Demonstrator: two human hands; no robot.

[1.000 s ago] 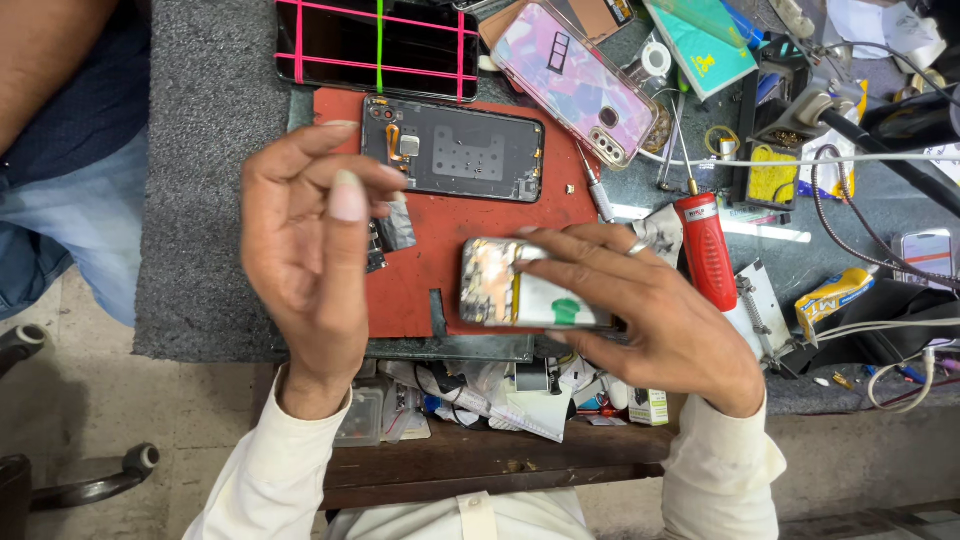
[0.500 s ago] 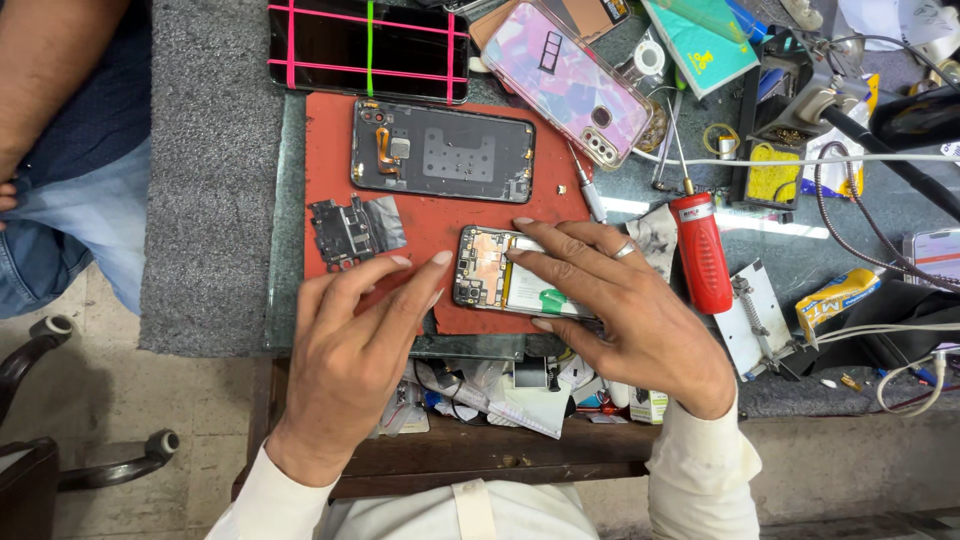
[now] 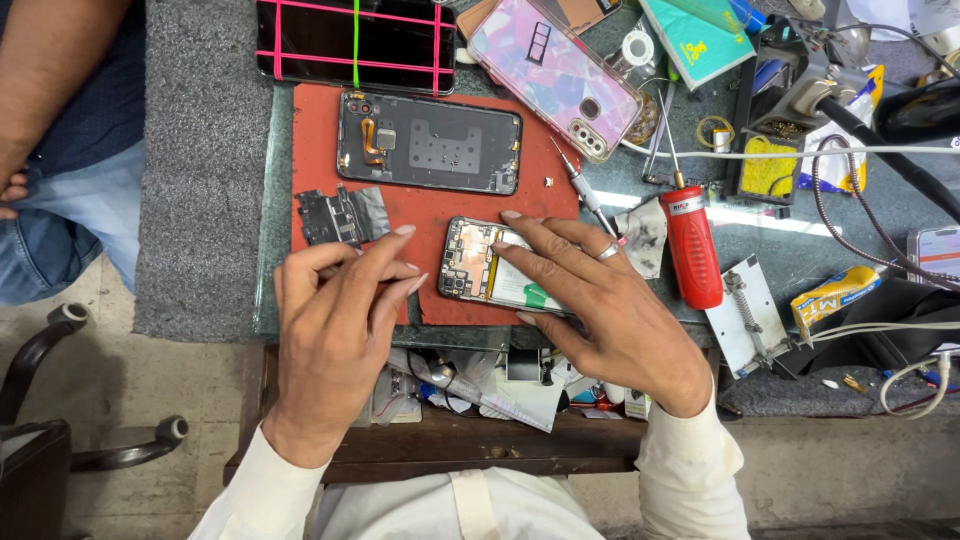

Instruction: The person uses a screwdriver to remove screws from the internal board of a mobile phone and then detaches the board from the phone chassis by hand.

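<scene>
An opened phone body [image 3: 487,268] with its circuit board showing lies on a red work mat [image 3: 440,212]. My right hand [image 3: 598,305] rests flat on top of it, fingers spread, pressing it against the mat. My left hand [image 3: 335,325] hovers just left of the phone, fingers curled loosely, holding nothing I can see. A dark back frame [image 3: 430,143] with an orange flex cable lies at the mat's far side. Left of it sits a small black shield piece [image 3: 338,215].
A red-handled screwdriver [image 3: 690,240] and a thin screwdriver [image 3: 585,190] lie right of the mat. A pink patterned phone case [image 3: 555,70] and a taped screen [image 3: 355,40] sit at the back. Cables and tools crowd the right. Another person's arm [image 3: 50,90] is at left.
My left hand has come down from above the mat to beside the phone. My right hand has laid the phone flat on the mat and now presses on it.
</scene>
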